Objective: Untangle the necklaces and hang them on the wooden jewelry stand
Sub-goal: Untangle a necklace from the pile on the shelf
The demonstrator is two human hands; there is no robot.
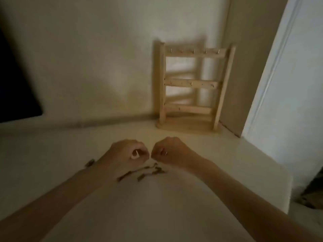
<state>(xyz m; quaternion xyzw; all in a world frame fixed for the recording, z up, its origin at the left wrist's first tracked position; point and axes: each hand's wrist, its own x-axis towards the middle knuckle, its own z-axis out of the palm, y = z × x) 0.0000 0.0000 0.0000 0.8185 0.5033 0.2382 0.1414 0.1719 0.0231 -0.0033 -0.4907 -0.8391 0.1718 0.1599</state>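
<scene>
Lying slantwise, necklaces (145, 172) below hands.

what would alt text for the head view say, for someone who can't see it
Two hands, left hand and right hand, are held close together with fingers curled over tangled necklaces on a pale table; the blur hides exactly what they pinch. A wooden stand with three hook bars, nothing hanging on it, stands upright by the wall at the table's far edge.

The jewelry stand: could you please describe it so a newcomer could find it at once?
Look to the far edge of the pale table, against the wall. There the wooden jewelry stand rises upright on a flat base, beyond both hands. Its three crossbars carry small hooks, all bare.
</scene>
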